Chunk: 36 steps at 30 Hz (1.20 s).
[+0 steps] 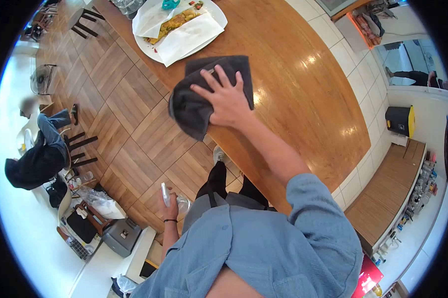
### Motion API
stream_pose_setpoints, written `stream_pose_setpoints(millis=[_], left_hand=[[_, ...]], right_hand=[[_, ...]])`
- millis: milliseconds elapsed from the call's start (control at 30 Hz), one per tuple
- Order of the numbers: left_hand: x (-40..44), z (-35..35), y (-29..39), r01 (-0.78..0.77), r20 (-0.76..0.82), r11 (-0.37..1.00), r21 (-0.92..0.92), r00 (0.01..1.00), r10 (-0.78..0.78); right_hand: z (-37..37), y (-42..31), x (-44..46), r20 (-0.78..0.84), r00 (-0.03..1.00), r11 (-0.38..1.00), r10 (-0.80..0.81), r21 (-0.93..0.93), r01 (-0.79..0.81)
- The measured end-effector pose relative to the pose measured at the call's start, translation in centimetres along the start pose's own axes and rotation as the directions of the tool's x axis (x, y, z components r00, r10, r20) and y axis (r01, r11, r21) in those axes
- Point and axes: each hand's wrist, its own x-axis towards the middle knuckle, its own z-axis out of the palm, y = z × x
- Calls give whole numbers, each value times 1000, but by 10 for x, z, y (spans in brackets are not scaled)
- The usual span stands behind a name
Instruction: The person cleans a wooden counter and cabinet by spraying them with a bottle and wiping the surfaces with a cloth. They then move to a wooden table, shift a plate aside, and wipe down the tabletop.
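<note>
My right hand (229,102) lies on a dark grey cloth (191,111) with its fingers spread, pressing it against the wooden table (293,94). Part of the cloth hangs over the table's left edge. Lower left, beside my leg, my left hand (165,201) is closed around a clear spray bottle (183,204) with a white spray head. Just beyond the cloth stands a white plate (219,35) with white paper, food scraps (172,26) and a crumpled teal item (170,4) on it.
Glasses (128,6) stand at the table's far left corner. A dark stool (80,22) is on the floor. On the left a person in dark clothing (40,154) sits near a fan (41,78). A wooden counter (387,193) runs along the right.
</note>
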Motion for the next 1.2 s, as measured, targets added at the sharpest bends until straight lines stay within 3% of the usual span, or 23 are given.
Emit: stream_pose_setpoints(millis=[133,267,400,500,600,667,800,933,1200], left_hand=[[-1,-4,-3,-13,-17,1000,17,1000,14],[2,-11,-8,-18,-15,1000,22,1000,18],[6,-17,-9,-33,-11,999,9,999,33],[16,-28,-32,-82,45,991,107,996,77],[19,-30,-12,-67,58,989,135,997,60],[19,-28,-6,-66,21,996,60,998,65],[21,-31,-9,-87,29,996,32,996,86],[21,-24,-3,-94,40,993,75,995,91],[42,14,22,-194,270,979,58,948,172]], right_hand=[[2,-9,-6,29,998,998,-61,-16,61],[-5,32,4,-23,999,999,-49,1,49],[-17,113,26,-14,997,984,81,-157,-82],[-35,180,45,-15,975,954,224,-202,-222],[-49,250,65,-42,909,874,415,-258,-411],[-62,278,73,-49,828,799,559,-236,-554],[-64,285,76,-70,752,723,656,-228,-652],[-57,264,43,-127,748,709,652,-249,-660],[-79,243,-133,-172,624,587,763,-220,-779]])
